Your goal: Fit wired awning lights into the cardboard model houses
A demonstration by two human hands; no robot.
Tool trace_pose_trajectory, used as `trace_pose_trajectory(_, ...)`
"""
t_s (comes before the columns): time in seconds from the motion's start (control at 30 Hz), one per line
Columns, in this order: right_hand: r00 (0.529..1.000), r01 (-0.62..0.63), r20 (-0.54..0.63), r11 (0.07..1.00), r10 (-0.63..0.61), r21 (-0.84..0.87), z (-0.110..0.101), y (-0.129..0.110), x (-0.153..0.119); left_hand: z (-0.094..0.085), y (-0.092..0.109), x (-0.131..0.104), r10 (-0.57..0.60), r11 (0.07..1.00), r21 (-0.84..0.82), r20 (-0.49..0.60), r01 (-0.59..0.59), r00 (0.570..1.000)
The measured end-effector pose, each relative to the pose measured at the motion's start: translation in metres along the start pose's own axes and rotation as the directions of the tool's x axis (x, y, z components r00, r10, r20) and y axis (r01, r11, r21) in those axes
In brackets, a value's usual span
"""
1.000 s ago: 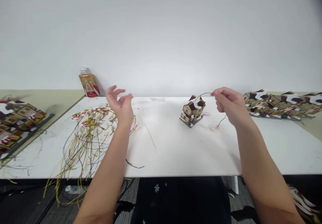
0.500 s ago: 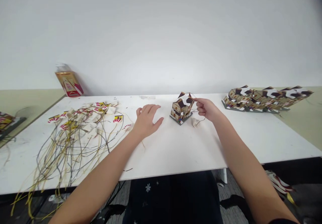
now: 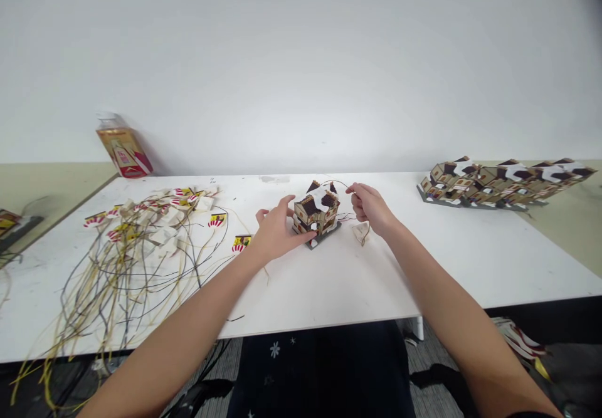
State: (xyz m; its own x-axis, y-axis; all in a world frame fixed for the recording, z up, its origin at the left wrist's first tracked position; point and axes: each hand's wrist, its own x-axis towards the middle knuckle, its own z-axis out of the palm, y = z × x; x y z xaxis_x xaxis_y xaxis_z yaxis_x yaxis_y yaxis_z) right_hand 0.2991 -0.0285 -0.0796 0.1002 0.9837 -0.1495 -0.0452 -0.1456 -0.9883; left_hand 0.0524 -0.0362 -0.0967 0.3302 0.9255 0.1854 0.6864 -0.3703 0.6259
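Observation:
A small model house (image 3: pixel 316 211) with a dark, snow-topped roof stands on a grey base in the middle of the white table. My left hand (image 3: pixel 278 230) grips it from the left, thumb at the front corner and fingers along the far side. To the right of the house, my right hand (image 3: pixel 371 208) pinches a thin wire (image 3: pixel 337 183) that arcs over from behind the roof. Below that hand lies a small white piece (image 3: pixel 361 232) with wire on it. More thin leads (image 3: pixel 347 217) come out low on the house's right side.
Left on the table (image 3: pixel 376 286) is a tangled heap of yellow and dark wires (image 3: pixel 126 280) with striped-awning pieces (image 3: pixel 217 220). Several similar houses (image 3: pixel 498 183) stand in a row at the right. A bottle (image 3: pixel 125 148) leans near the wall.
My left hand has closed on the house, which now sits further left and nearer. My right hand has moved slightly left, apart from the roof, with the wire pulled out in an arc.

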Motion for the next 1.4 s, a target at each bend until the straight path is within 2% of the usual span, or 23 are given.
trace_pose_trajectory(0.07,0.992,0.053,-0.116,0.998,-0.055,-0.022,0.000,0.002,0.002,-0.002,0.000,0.000,-0.039,0.998,-0.052,-0.031,0.038,0.999)
trace_pose_trajectory(0.17,0.961,0.168,-0.213,0.984,-0.176,-0.054,-0.002,0.005,0.003,-0.007,0.002,0.000,-0.150,0.975,-0.180,-0.076,0.134,0.986)
trace_pose_trajectory(0.27,0.885,0.366,-0.258,0.921,-0.388,-0.131,-0.004,0.007,-0.002,-0.012,0.002,0.001,-0.221,0.928,-0.324,-0.085,0.183,0.972)
trace_pose_trajectory(0.4,0.725,0.585,-0.184,0.734,-0.664,-0.345,-0.001,0.009,-0.013,-0.013,-0.002,0.005,-0.291,0.863,-0.454,-0.086,0.222,0.953)
trace_pose_trajectory(0.5,0.632,0.637,-0.130,0.608,-0.764,-0.473,0.004,0.012,-0.016,-0.011,-0.005,0.007,-0.313,0.841,-0.494,-0.109,0.222,0.943)
trace_pose_trajectory(0.67,0.576,0.635,-0.065,0.496,-0.815,-0.593,0.007,0.017,-0.013,-0.010,-0.005,0.007,-0.321,0.843,-0.495,-0.148,0.211,0.936)
trace_pose_trajectory(0.8,0.507,0.671,0.015,0.384,-0.862,-0.634,0.005,0.019,-0.010,-0.010,-0.004,0.006,-0.328,0.827,-0.518,-0.133,0.216,0.935)
trace_pose_trajectory(0.87,0.515,0.677,0.064,0.360,-0.855,-0.642,0.005,0.021,-0.009,-0.010,-0.002,0.005,-0.333,0.829,-0.515,-0.138,0.220,0.933)
trace_pose_trajectory(1.0,0.590,0.674,0.151,0.380,-0.793,-0.634,0.011,0.025,-0.011,-0.010,0.001,0.005,-0.331,0.851,-0.477,-0.159,0.221,0.930)
trace_pose_trajectory(1.07,0.602,0.686,0.210,0.363,-0.771,-0.631,0.015,0.025,-0.013,-0.010,0.002,0.004,-0.326,0.860,-0.461,-0.168,0.218,0.930)
trace_pose_trajectory(1.27,0.612,0.703,0.355,0.280,-0.707,-0.653,0.019,0.025,-0.019,-0.010,0.002,0.003,-0.302,0.870,-0.451,-0.171,0.198,0.938)
trace_pose_trajectory(1.4,0.567,0.743,0.479,0.166,-0.671,-0.648,0.019,0.028,-0.018,-0.010,0.003,0.002,-0.276,0.874,-0.452,-0.161,0.178,0.947)
